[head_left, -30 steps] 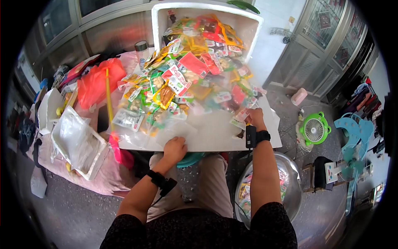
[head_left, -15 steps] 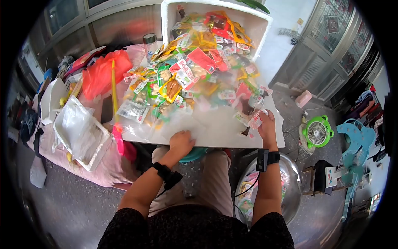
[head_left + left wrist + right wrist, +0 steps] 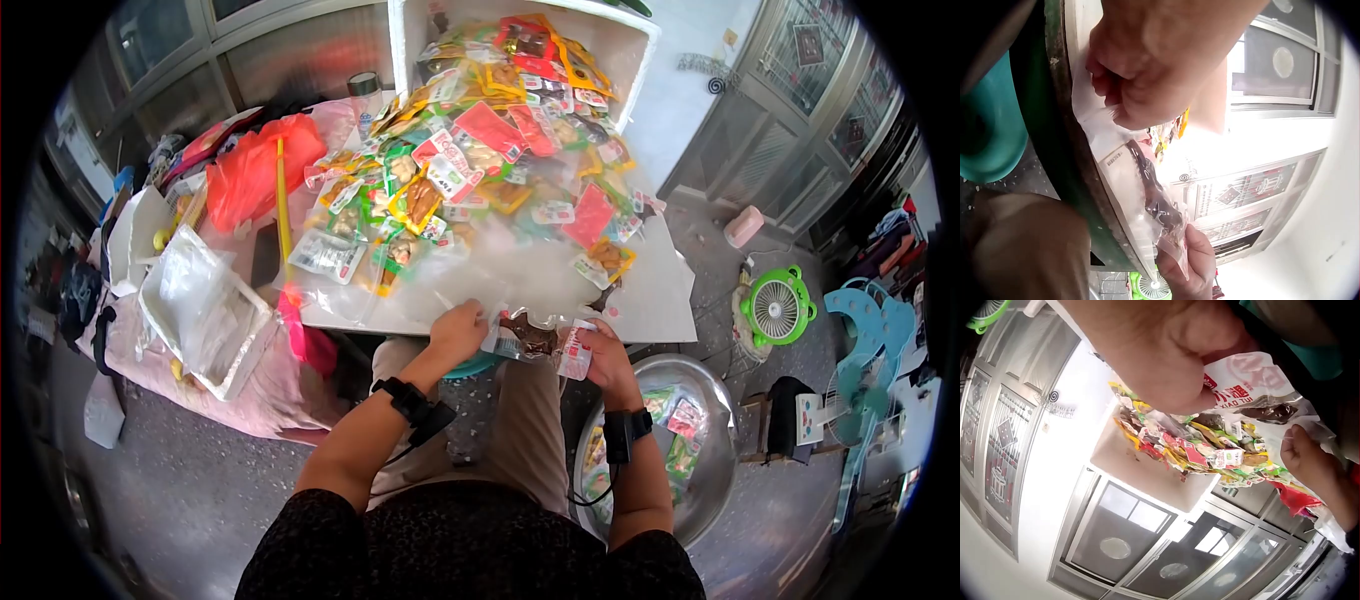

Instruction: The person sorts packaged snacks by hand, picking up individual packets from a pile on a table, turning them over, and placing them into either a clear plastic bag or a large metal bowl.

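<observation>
A clear snack packet (image 3: 528, 335) with dark brown food and a red-and-white label is stretched level at the table's front edge. My left hand (image 3: 459, 332) pinches its left end, fingers curled. The opposite, labelled end is held by my right hand (image 3: 606, 360), and the right wrist view shows the thumb near the red lettering on the label (image 3: 1254, 378). Beyond the hands, a pile of colourful snack packets (image 3: 440, 190) spreads over the white table (image 3: 655, 295).
More packets fill a white foam box (image 3: 650, 75) tipped toward me. On the right, below the table, a metal basin (image 3: 725, 450) contains several packets. To the left are a white foam tray (image 3: 235, 365) with clear bags and a red plastic bag (image 3: 260, 170). A green fan (image 3: 780, 305) stands right.
My right hand has picked up the packet from the table's right side and brought it left toward me. My left hand has moved slightly right and taken the packet's other end.
</observation>
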The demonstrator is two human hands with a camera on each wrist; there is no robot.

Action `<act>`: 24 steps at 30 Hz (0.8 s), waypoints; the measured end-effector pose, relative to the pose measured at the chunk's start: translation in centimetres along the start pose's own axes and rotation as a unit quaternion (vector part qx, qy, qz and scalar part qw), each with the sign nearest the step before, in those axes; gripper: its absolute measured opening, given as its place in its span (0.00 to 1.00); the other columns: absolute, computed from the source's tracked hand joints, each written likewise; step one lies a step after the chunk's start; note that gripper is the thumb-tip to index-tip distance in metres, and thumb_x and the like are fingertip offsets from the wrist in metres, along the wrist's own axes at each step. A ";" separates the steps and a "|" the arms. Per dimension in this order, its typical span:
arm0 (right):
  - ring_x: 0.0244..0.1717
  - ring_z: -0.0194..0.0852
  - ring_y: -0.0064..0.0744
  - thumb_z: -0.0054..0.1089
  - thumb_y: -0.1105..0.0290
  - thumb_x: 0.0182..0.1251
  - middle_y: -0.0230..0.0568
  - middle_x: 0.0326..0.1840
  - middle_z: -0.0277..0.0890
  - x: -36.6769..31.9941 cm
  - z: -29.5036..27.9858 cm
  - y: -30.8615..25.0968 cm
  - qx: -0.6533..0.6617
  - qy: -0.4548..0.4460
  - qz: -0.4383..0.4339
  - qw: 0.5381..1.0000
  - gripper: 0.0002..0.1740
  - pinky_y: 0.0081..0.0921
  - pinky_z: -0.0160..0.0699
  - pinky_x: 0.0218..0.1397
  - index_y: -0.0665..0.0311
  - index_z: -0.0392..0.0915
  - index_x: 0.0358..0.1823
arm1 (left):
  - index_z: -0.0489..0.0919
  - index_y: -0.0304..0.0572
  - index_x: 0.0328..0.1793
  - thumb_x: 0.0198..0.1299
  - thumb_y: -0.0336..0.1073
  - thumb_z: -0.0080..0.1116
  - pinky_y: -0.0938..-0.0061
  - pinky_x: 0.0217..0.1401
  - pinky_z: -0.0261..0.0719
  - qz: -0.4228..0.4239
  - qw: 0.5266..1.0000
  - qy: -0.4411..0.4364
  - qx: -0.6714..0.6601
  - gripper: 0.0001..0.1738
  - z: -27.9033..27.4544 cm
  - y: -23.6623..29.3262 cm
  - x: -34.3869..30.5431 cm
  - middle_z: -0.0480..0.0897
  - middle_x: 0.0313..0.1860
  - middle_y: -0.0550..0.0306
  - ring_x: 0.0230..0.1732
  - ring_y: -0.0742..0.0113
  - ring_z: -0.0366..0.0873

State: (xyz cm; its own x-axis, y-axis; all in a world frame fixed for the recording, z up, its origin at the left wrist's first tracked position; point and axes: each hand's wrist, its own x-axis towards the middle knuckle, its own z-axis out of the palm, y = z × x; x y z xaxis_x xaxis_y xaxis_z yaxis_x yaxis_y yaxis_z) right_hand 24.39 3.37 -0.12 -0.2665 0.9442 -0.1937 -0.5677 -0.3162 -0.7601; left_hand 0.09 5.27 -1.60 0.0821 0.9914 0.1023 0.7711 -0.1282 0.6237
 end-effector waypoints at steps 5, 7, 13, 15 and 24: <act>0.34 0.73 0.39 0.44 0.78 0.54 0.49 0.35 0.71 1.2 0.6 0.0 0.033 0.000 0.011 0.999 0.12 0.35 0.75 0.37 0.70 0.64 0.41 | 0.71 0.38 0.37 0.45 0.35 0.47 0.62 0.33 0.70 0.051 0.997 -0.037 -0.039 0.12 -1.1 1.5 -1.0 0.75 0.28 0.46 0.32 0.50 0.73; 0.35 0.73 0.40 0.43 0.78 0.55 0.50 0.36 0.70 1.9 1.5 0.8 0.050 -0.020 0.008 0.999 0.13 0.36 0.75 0.38 0.71 0.63 0.43 | 0.71 0.38 0.37 0.45 0.34 0.46 0.61 0.34 0.70 0.084 0.996 -0.022 -0.012 0.12 -0.8 1.9 -0.9 0.75 0.28 0.46 0.32 0.49 0.73; 0.29 0.71 0.28 0.45 0.73 0.56 0.41 0.31 0.70 4.4 4.3 4.4 -0.127 0.061 0.002 0.990 0.09 0.26 0.72 0.28 0.68 0.65 0.38 | 0.71 0.39 0.36 0.44 0.33 0.46 0.61 0.36 0.70 0.109 0.994 -0.027 0.015 0.11 0.1 2.4 -0.3 0.75 0.29 0.47 0.34 0.50 0.72; 0.24 0.69 0.23 0.47 0.71 0.55 0.38 0.28 0.70 3.2 6.0 2.4 -0.366 0.072 0.083 0.924 0.09 0.20 0.68 0.21 0.67 0.66 0.36 | 0.71 0.40 0.36 0.45 0.32 0.46 0.61 0.35 0.70 0.126 0.992 0.001 0.007 0.10 0.4 2.1 -0.7 0.75 0.29 0.47 0.34 0.50 0.72; 0.17 0.66 0.20 0.45 0.74 0.55 0.35 0.21 0.69 4.8 4.6 4.6 -0.266 0.091 0.035 0.959 0.06 0.16 0.65 0.17 0.65 0.68 0.33 | 0.71 0.40 0.39 0.45 0.32 0.45 0.60 0.34 0.70 0.167 0.986 -0.022 0.006 0.13 0.1 2.7 -1.0 0.75 0.29 0.46 0.34 0.49 0.72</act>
State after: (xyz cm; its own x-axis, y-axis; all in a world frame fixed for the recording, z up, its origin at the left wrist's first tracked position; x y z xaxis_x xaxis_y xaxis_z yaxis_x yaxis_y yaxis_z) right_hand 16.88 6.04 -1.69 -0.1215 0.9384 -0.3235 -0.0624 -0.3325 -0.9410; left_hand 2.12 3.94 -0.14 0.3598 0.8943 0.2658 0.7038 -0.4472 0.5520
